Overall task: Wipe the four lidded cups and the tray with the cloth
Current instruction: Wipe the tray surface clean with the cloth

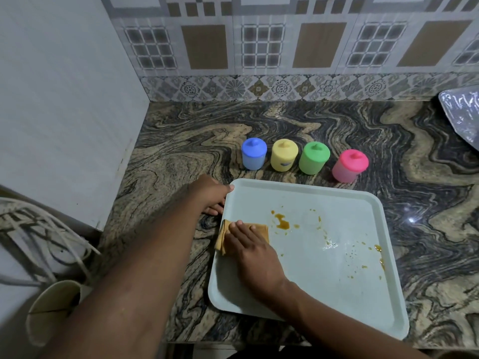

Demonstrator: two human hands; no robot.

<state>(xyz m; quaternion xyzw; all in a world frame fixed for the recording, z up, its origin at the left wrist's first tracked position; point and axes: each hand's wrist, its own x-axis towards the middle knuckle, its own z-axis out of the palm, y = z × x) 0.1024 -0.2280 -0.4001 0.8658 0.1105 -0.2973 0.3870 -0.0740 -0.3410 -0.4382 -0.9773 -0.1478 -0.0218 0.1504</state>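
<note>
A pale tray (337,301) lies on the marbled counter, with orange-brown spills (282,222) near its middle and right side. My right hand (252,248) presses flat on a folded orange cloth (260,229) at the tray's left edge. My left hand (211,194) grips the tray's far left corner. Behind the tray stand four lidded cups in a row: blue (254,156), yellow (283,155), green (313,158) and pink (350,168).
A white wall panel (64,99) closes off the counter on the left, and a tiled wall runs along the back. A shiny foil-like object (464,112) sits at the far right. A cream cup (51,307) and a white wire rack (39,242) lie lower left.
</note>
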